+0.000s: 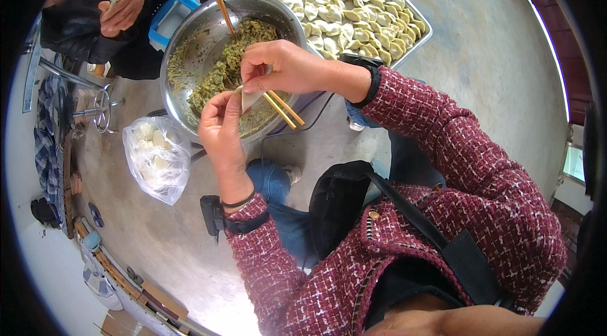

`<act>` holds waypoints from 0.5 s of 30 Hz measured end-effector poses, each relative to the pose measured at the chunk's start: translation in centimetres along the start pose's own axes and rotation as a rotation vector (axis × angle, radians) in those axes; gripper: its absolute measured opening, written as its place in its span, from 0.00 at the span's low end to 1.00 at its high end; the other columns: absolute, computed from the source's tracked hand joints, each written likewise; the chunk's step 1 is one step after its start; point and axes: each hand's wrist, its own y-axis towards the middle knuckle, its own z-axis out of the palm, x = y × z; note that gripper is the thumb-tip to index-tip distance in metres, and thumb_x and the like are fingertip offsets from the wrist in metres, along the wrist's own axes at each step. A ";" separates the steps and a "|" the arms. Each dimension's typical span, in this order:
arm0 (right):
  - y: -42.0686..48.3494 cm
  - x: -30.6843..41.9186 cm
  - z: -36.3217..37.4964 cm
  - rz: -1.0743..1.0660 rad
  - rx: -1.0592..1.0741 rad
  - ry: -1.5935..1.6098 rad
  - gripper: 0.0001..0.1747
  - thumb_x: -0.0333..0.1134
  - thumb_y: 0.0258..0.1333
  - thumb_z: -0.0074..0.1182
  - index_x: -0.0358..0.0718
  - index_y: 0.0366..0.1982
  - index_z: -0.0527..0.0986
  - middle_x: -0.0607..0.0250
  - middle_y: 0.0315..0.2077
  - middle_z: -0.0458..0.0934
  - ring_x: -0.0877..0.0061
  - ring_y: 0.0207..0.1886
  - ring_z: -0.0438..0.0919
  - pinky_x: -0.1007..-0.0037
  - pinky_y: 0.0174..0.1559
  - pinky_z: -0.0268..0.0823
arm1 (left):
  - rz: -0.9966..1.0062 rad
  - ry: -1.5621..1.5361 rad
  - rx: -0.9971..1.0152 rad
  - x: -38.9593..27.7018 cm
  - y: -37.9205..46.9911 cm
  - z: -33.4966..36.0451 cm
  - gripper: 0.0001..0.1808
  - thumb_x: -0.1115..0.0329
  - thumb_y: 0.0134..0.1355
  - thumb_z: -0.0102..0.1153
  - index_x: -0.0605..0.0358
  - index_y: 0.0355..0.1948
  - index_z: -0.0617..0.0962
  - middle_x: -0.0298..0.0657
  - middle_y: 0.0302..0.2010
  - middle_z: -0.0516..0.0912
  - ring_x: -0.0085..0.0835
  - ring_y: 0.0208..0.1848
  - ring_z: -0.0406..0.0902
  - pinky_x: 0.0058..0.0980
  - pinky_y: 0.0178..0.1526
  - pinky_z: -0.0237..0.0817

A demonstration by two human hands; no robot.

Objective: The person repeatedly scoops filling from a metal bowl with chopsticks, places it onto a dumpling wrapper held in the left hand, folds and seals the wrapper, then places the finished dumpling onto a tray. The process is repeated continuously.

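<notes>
Between my two hands I hold a folded dumpling (248, 98) of pale dough, above a large steel bowl (171, 75). My left hand (223, 122) pinches its near edge between thumb and fingers. From the other side, my right hand (280, 68) grips the dough with thumb and curled fingers. Green-brown minced filling (211, 82) lies in the bowl. One pair of wooden chopsticks (220, 4) stands in the filling at the far side. Another pair of chopsticks (284, 109) leans over the near rim, partly hidden by my right hand.
Behind the bowl to the right, a metal tray (424, 37) carries rows of dumplings (341, 8). A clear plastic bag (159, 160) of dough wrappers is left of the bowl. Across from me, a co-worker's hands (123, 6) hold dough beside a blue-rimmed container (173, 18). A cable (308, 125) hangs near the bowl.
</notes>
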 end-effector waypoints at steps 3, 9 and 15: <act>-0.2 0.1 0.1 0.072 0.023 0.017 0.08 0.28 0.46 0.62 0.34 0.30 0.77 0.62 0.26 0.75 0.74 0.30 0.76 0.73 0.33 0.68 | 0.118 0.165 -0.014 0.4 0.0 -0.2 0.08 0.70 0.61 0.60 0.63 0.37 0.78 0.34 0.34 0.78 0.18 0.35 0.73 0.16 0.39 0.64; -0.1 -0.3 0.2 -0.028 0.030 -0.019 0.08 0.28 0.47 0.61 0.34 0.32 0.78 0.59 0.27 0.76 0.71 0.31 0.77 0.72 0.33 0.69 | 0.386 0.440 0.022 0.7 0.2 -0.5 0.06 0.71 0.62 0.57 0.63 0.37 0.78 0.34 0.37 0.78 0.19 0.36 0.73 0.17 0.40 0.64; -0.1 -0.3 0.0 -0.013 -0.057 0.020 0.07 0.29 0.48 0.60 0.33 0.30 0.78 0.59 0.27 0.77 0.71 0.31 0.78 0.72 0.34 0.69 | 0.162 0.131 0.039 0.1 0.1 -0.7 0.10 0.70 0.63 0.56 0.65 0.43 0.77 0.36 0.40 0.79 0.22 0.40 0.75 0.19 0.43 0.66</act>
